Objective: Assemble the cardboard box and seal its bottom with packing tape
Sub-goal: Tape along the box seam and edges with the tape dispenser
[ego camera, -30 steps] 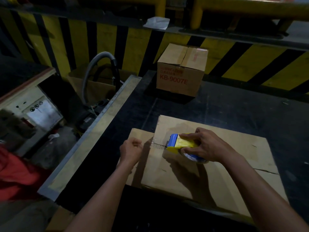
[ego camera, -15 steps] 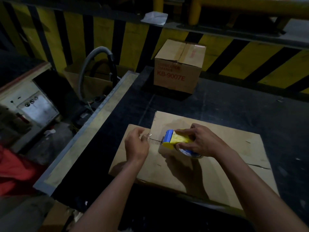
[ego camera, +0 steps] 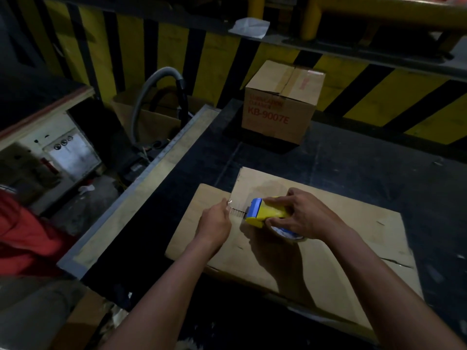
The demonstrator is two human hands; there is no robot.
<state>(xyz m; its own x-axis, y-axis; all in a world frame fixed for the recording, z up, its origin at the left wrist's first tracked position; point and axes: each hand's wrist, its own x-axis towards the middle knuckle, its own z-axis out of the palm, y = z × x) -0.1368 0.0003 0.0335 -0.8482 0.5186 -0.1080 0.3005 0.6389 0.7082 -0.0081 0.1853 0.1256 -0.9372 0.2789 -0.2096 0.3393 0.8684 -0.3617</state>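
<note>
Box [ego camera: 336,238] lies flat; above it, left grip [ego camera: 214,224] pinches the tape [ego camera: 237,212] end, right grip [ego camera: 309,215] clasps the dispenser [ego camera: 265,210]. A loose pinch could let tape snap back.

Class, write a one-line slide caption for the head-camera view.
Right hand grips a yellow-and-blue tape dispenser over flattened brown cardboard while the left hand pinches the clear tape end.

Warehouse packing area: hazard-striped barrier [ego camera: 222,61], yellow guard rail [ego camera: 379,11], printed carton [ego camera: 280,107].
</note>
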